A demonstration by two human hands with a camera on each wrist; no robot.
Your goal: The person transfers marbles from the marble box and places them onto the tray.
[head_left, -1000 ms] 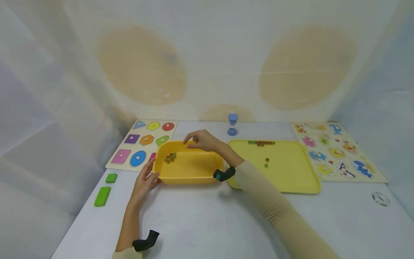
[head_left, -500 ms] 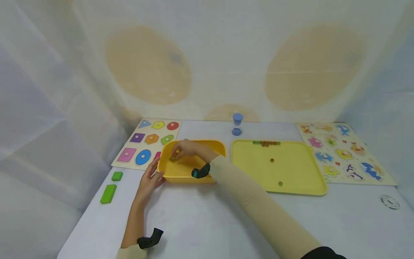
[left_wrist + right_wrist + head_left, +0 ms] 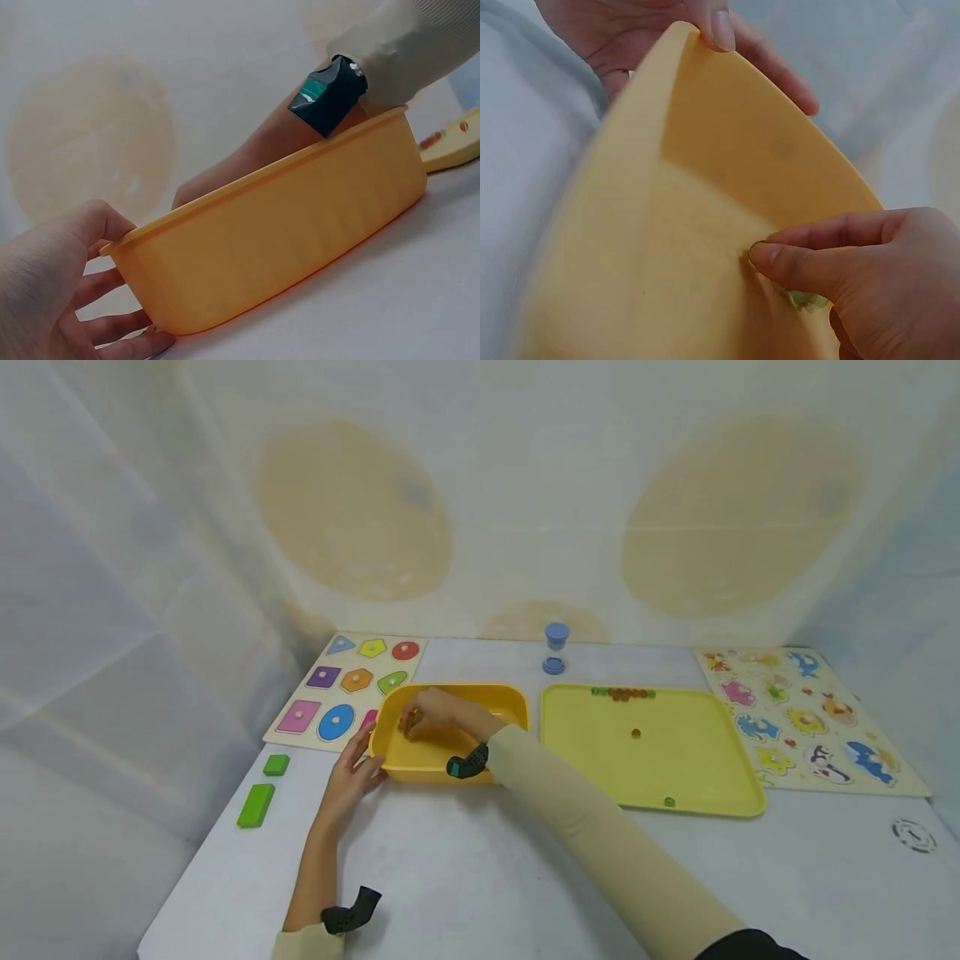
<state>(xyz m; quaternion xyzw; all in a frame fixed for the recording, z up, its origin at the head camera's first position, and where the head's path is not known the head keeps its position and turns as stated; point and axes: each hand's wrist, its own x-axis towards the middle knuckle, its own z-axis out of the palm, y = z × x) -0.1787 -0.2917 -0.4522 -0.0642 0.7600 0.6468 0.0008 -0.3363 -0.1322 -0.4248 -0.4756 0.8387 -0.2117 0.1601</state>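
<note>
My left hand (image 3: 354,777) grips the near-left corner of a yellow-orange plastic basin (image 3: 262,247). Its thumb hooks over the rim while the fingers lie against the outer wall. Inside the basin my right hand (image 3: 433,712) reaches down at the left end, thumb and forefinger pinched together at the floor. A thin amber edge shows at the thumb tip, and a green glass marble (image 3: 806,300) sits just under the thumb. The right hand hides most of the other marbles there.
Right of the basin lies a pale yellow tray (image 3: 600,777) with a row of marbles (image 3: 630,694) along its back. A shape puzzle (image 3: 341,681), an animal puzzle (image 3: 795,714), green blocks (image 3: 257,805), a blue-capped sand timer (image 3: 556,647) and a round chip (image 3: 913,836) surround them.
My right hand has lowered into the basin, its fingertips coming together among the marbles. On the tray a green marble has rolled to the front edge. The left hand keeps its hold.
</note>
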